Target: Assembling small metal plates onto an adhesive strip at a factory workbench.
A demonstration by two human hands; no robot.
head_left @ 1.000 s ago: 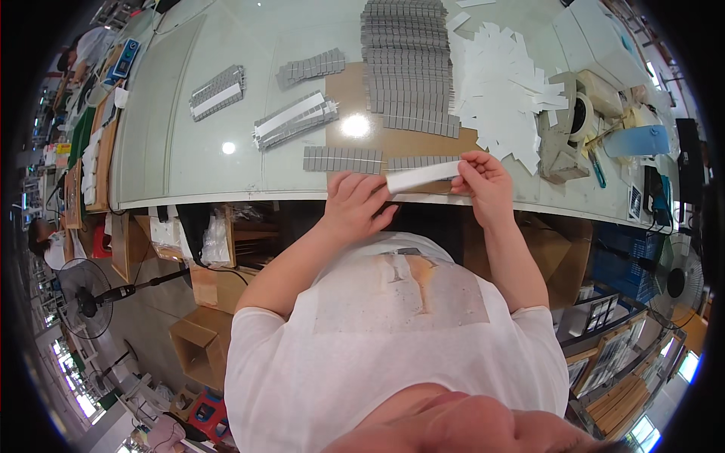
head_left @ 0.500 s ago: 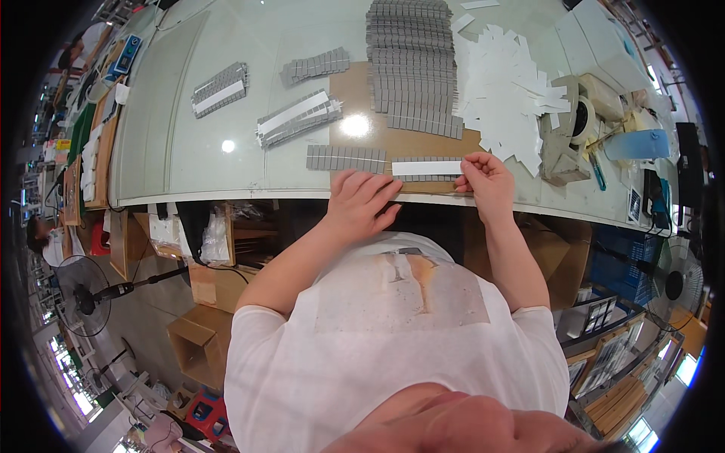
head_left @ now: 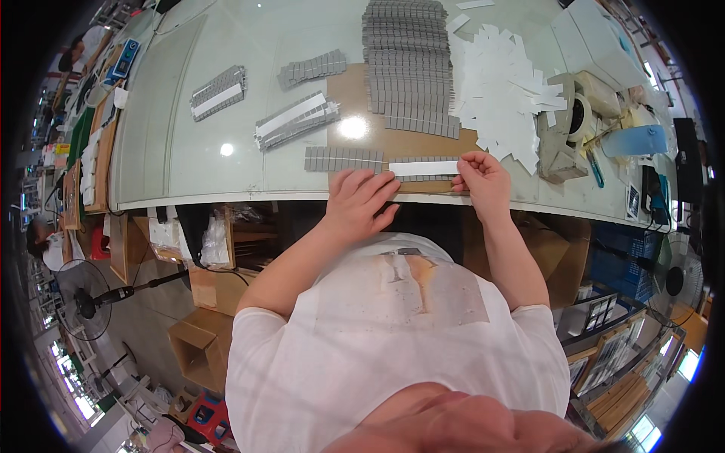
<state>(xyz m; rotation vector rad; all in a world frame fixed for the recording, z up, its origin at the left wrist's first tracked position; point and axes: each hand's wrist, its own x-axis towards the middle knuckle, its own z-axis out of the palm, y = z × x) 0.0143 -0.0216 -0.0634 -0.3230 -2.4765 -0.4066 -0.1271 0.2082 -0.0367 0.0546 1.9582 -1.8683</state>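
A white paper-like strip [head_left: 427, 168] lies along a grey segmented strip [head_left: 429, 179] near the table's front edge, leaving the grey blocks showing above and below it. My right hand [head_left: 485, 181] pinches the white strip's right end between thumb and fingers. At the other end, my left hand [head_left: 359, 200] rests with fingers stretched out, its fingertips by the left end of the white strip. Just beyond those fingers lies a second grey segmented strip [head_left: 336, 158] without a white one on it. Whatever lies under the left fingertips is hidden.
A tall stack of grey segmented strips [head_left: 408, 60] covers part of a brown board [head_left: 347, 94]. Right of it spreads a heap of white strips [head_left: 498, 90], then a tape dispenser [head_left: 563, 147]. Smaller grey bundles [head_left: 298, 121] lie to the left on the pale table [head_left: 166, 151].
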